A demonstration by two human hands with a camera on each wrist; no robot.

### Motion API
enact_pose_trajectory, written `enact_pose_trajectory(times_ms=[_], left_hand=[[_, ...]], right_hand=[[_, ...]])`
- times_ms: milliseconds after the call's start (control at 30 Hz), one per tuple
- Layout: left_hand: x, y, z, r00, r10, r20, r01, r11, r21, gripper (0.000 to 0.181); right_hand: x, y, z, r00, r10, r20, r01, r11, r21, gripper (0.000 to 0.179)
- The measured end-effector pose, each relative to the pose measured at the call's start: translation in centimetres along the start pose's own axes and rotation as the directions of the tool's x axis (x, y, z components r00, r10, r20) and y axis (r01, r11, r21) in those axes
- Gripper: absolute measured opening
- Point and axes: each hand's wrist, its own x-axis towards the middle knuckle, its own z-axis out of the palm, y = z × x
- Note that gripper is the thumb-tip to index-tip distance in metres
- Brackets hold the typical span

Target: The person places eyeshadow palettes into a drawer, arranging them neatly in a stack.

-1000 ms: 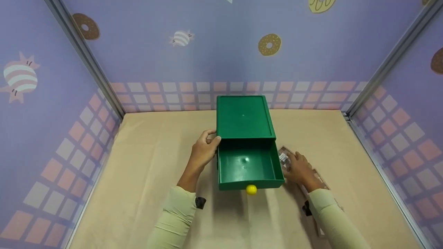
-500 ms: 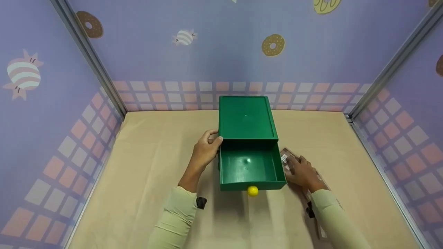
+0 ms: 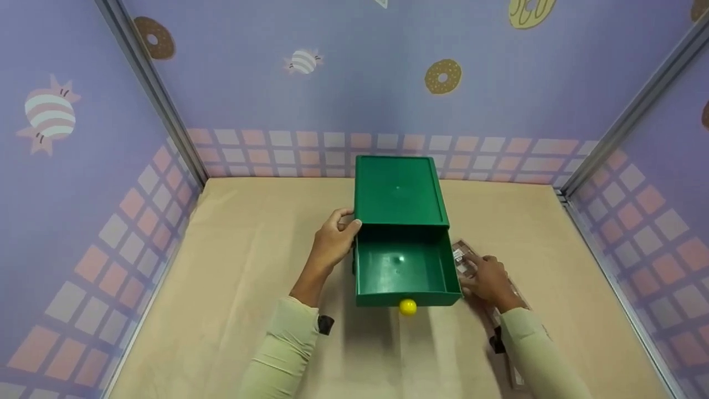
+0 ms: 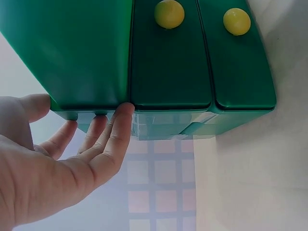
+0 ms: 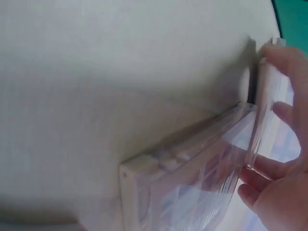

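Note:
A green drawer cabinet (image 3: 399,191) stands in the middle of the table, its top drawer (image 3: 407,271) pulled out and empty. My left hand (image 3: 333,241) rests against the cabinet's left side. The left wrist view shows its fingertips on the side panel and the thumb by the top drawer's edge. Right of the cabinet, my right hand (image 3: 490,280) holds a flat clear plastic box (image 5: 265,96) with a white label, thumb on one side and fingers on the other. A second clear flat box (image 5: 192,192) lies nearer, mostly under the right forearm in the head view.
Two lower drawers with yellow knobs (image 4: 169,13) are closed beneath the pulled-out one. A beige cloth (image 3: 260,260) covers the table. Purple patterned panels (image 3: 332,100) with metal posts (image 3: 155,83) enclose the back and both sides.
The head view has shifted slightly, so everything sits a little farther right. My right fingers have moved a little on the clear box. The left hand keeps its place on the cabinet.

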Motion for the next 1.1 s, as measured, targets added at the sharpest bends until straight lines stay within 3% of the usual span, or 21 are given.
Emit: enact_pose_trajectory(times_ms=[200, 400, 600, 767, 900, 1100], left_hand=[[0.0, 0.0, -0.2, 1.0, 0.0, -0.003, 0.0, 1.0, 0.02, 0.046], [0.0, 0.1, -0.1, 1.0, 0.003, -0.01, -0.003, 0.999, 0.04, 0.046], [-0.1, 0.1, 0.2, 1.0, -0.007, -0.003, 0.007, 1.0, 0.026, 0.045], [0.0, 0.0, 0.3, 1.0, -0.01, 0.001, 0.01, 1.0, 0.014, 0.045], [0.0, -0.1, 0.2, 1.0, -0.01, 0.003, 0.01, 1.0, 0.02, 0.045], [0.0, 0.1, 0.1, 1.0, -0.012, 0.01, 0.012, 1.0, 0.013, 0.046]], right_hand=[[-0.3, -0.4, -1.6, 0.99, -0.056, -0.126, 0.065, 0.995, 0.069, 0.068], [-0.7, -1.4, -4.9, 0.967, -0.101, -0.233, 0.14, 0.977, 0.16, 0.073], [-1.3, -2.9, -8.2, 0.934, -0.117, -0.337, 0.211, 0.944, 0.255, 0.069], [-2.3, -4.6, -10.7, 0.914, -0.143, -0.381, 0.269, 0.914, 0.303, 0.066], [-3.3, -6.3, -12.2, 0.895, -0.214, -0.393, 0.35, 0.882, 0.317, 0.067], [-4.8, -9.1, -13.9, 0.832, -0.426, -0.355, 0.534, 0.788, 0.306, 0.07]])
